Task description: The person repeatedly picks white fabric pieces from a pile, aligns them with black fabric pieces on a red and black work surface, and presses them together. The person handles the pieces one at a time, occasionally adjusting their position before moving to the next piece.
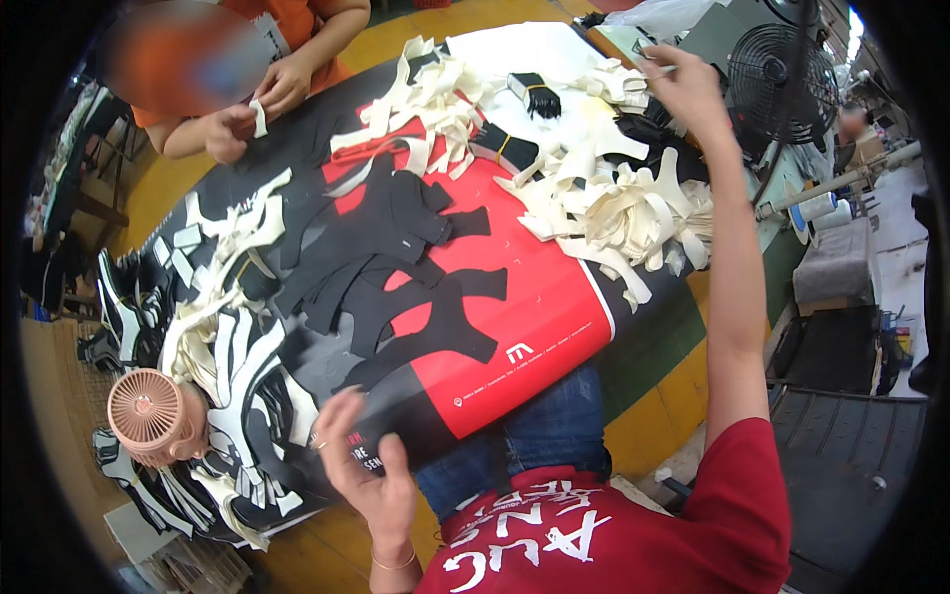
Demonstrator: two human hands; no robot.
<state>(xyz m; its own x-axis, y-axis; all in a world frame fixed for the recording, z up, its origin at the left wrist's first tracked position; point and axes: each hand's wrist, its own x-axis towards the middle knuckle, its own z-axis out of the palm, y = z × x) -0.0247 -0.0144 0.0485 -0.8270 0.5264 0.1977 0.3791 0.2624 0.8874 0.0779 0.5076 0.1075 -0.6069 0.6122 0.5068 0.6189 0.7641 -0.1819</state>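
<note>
Over the near edge of the table, my left hand [368, 477] hangs with thumb and fingers apart and nothing between them. My right arm reaches far to the right. At the table's far corner, the fingers of my right hand [685, 91] pinch something small and pale that I cannot make out. Close below that hand is a heap of cream fabric pieces [633, 213]. Flat black cut pieces [371, 262] lie overlapping in the middle. Beside my left hand are black-and-white strip pieces [242, 396].
A co-worker in orange [287, 40] handles a small cream piece across the table. A pink desk fan [148, 411] stands at the left edge, and a black fan [782, 84] at the far right. Banded black bundles [534, 94] rest on the red-and-black table cover [534, 342].
</note>
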